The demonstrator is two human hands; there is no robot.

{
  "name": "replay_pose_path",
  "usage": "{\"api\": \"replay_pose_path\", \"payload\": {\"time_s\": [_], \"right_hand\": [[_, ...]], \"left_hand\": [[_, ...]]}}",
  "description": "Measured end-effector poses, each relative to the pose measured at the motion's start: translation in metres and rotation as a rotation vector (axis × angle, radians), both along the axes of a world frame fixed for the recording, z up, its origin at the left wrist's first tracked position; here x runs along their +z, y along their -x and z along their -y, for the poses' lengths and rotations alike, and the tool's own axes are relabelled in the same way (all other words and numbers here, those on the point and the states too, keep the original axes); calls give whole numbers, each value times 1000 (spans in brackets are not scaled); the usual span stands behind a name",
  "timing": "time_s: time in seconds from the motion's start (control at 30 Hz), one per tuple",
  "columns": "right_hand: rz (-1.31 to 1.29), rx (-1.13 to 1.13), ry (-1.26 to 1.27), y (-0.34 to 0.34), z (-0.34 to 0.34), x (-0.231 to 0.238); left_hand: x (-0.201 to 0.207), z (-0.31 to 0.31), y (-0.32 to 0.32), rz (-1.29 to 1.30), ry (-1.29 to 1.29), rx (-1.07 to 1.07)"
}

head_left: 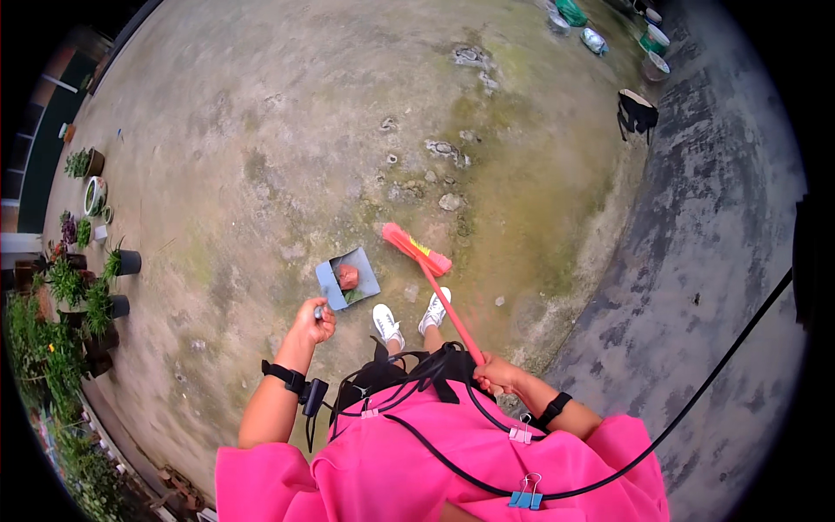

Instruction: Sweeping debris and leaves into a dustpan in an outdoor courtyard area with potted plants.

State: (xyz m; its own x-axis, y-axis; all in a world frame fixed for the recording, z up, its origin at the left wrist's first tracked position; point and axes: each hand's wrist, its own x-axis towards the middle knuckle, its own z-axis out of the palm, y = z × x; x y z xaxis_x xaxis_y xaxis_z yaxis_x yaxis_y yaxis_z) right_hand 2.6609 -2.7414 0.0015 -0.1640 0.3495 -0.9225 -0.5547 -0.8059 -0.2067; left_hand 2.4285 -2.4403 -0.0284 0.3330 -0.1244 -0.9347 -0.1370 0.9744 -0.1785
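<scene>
My left hand (315, 322) is closed round the handle of a blue-grey dustpan (361, 265), which is in front of me, just left of my feet. Inside the pan lie a reddish-brown lump (348, 277) and a bit of something green (351, 297). Near my right hip, my right hand (497, 375) grips the red handle of a broom (450, 309). Its pinkish-red head (417, 250) with a yellow patch is beyond my shoes, to the right of the dustpan and apart from it.
Potted plants (100, 304) line the left side. A dark sloping concrete surface (687, 226) borders the right, with a black bag (637, 113) by it. Buckets (654, 52) stand far right. Rough patches and stones (450, 202) mark the ground ahead. A black cable (626, 465) crosses my front.
</scene>
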Motion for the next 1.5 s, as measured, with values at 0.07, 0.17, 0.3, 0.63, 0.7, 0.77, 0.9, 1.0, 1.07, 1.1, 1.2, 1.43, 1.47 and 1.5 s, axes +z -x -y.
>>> {"api": "replay_pose_path", "payload": {"time_s": [0.07, 0.17, 0.3, 0.63, 0.7, 0.77, 0.9, 1.0, 1.07, 1.1, 1.2, 1.43, 1.47, 1.5], "right_hand": [[-78, -20, -11, -12, 0, 3], [-288, -137, -66, -33, 3, 9], [-17, 96, -73, -47, -1, 30], [453, 273, -12, -56, 10, 12], [170, 214, 66, -53, 12, -7], [61, 200, 15, -47, -4, 5], [-169, 128, -27, -55, -20, 12], [-315, -23, -47, -74, -22, 16], [-320, -12, -89, -82, -21, 25], [-245, 78, -116, -82, -22, 30], [134, 324, -152, -75, -21, 36], [580, 411, -109, -82, -25, 4], [582, 415, -111, -78, -26, 0], [567, 405, -85, -74, -25, -2]], "left_hand": [[-6, 2, -18, -50, -39, -22], [-9, 1, -35, -86, -93, -70], [-14, 0, -20, -62, -83, -74], [-10, 19, -25, -32, -109, -15], [-9, 20, -29, -30, -122, -11], [-9, 22, -26, -26, -119, 1], [-6, 20, -26, -48, -107, 1], [-6, 21, -19, -31, -134, 17], [-7, 24, -7, -17, -135, 70], [-5, 26, 2, -5, -132, 119], [0, 36, 37, -34, -70, 234], [45, 79, 122, 79, -51, 292], [52, 84, 127, 81, -52, 297], [57, 89, 130, 90, -46, 301]]}}
